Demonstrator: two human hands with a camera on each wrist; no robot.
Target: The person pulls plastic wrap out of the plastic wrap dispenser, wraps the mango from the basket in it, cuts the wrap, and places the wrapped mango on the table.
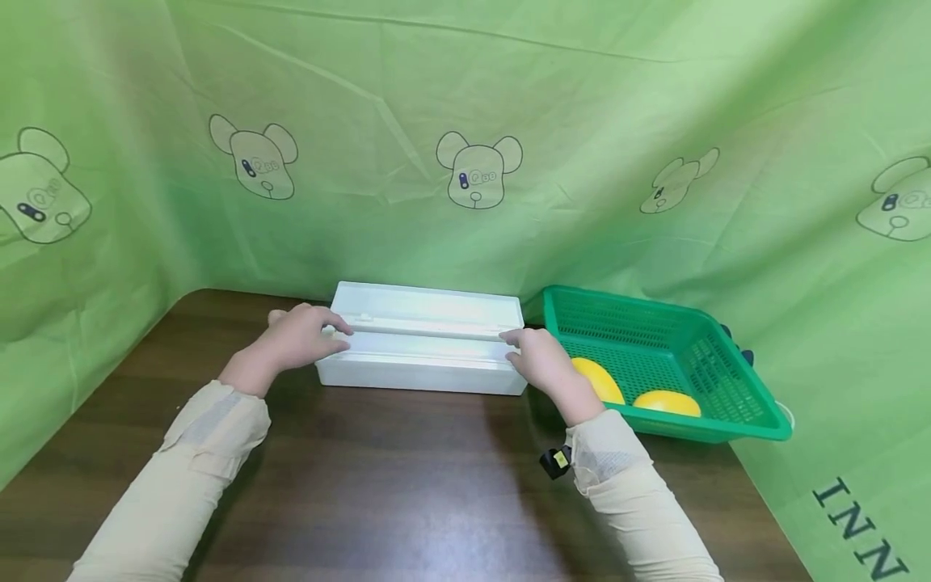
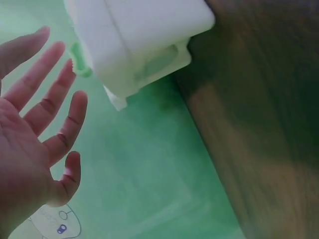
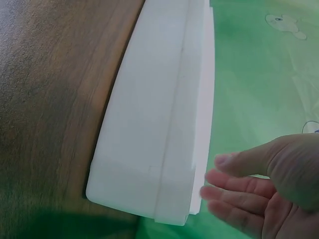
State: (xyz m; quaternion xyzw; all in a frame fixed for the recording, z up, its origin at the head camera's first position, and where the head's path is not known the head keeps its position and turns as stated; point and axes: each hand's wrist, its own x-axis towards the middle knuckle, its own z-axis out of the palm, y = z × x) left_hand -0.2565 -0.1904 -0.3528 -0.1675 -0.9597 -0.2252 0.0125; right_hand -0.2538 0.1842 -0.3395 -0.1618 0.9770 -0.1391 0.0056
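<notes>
Head view: my two hands are at opposite ends of a long white plastic box on the wood-grain table, my left hand at its left end and my right hand at its right. The box body has its lid raised along the far side, before the green curtain. Right of it stands a green mesh basket with two yellow rounded pieces inside — one beside my forearm, the other nearer the front wall.

Left wrist view: my left fingers are spread apart and hold nothing; they are just beside the end of the box, near a white loop-like part. Whether a fingertip touches, I can't tell.

Right wrist view: my right fingers lie close together, the thumb above them, clamped on nothing I can see. Their tips are just beside the box's edge near one corner; contact is unclear.

I take the step in hand to be working the lid at both ends. The next move, I'd judge, calls for even fingertip control on both sides — one end leading could skew it.
</notes>
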